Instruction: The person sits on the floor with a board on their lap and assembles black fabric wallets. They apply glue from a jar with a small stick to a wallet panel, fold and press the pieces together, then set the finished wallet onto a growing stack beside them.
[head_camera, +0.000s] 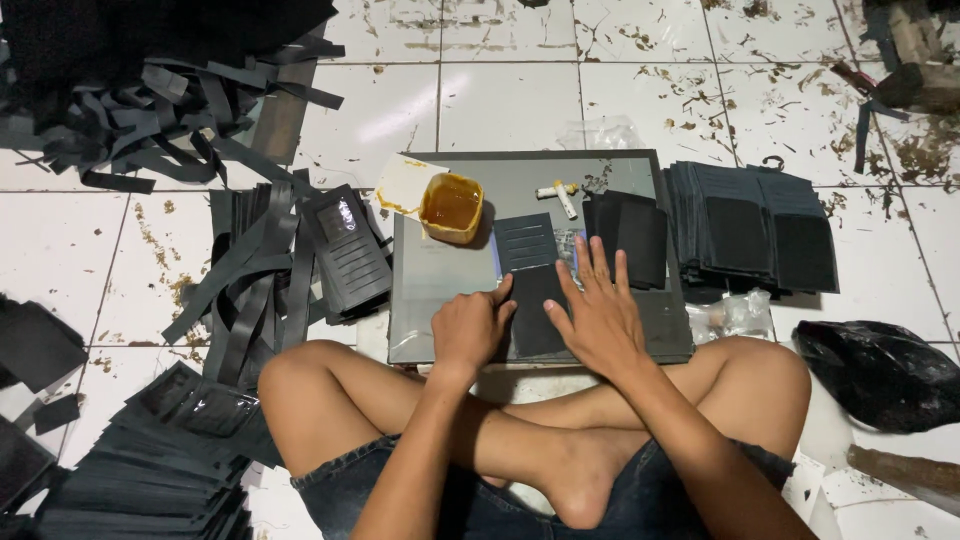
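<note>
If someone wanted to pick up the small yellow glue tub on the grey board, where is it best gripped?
Probably by the outer wall of the yellow glue tub, pinched from above on its left side. It stands upright and open, amber glue inside, with the dark wallet panel close on its right.

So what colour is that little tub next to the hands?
The tub is yellow-orange, holding amber liquid; the head view shows it.

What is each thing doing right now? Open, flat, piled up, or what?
left hand: curled, pressing on the dark piece
right hand: flat, fingers spread on the dark piece
dark piece: lying flat on the grey board
grey board: flat on the floor
yellow tub: open, amber liquid inside
black stack: piled beside the board
black strips: in a loose heap
</note>
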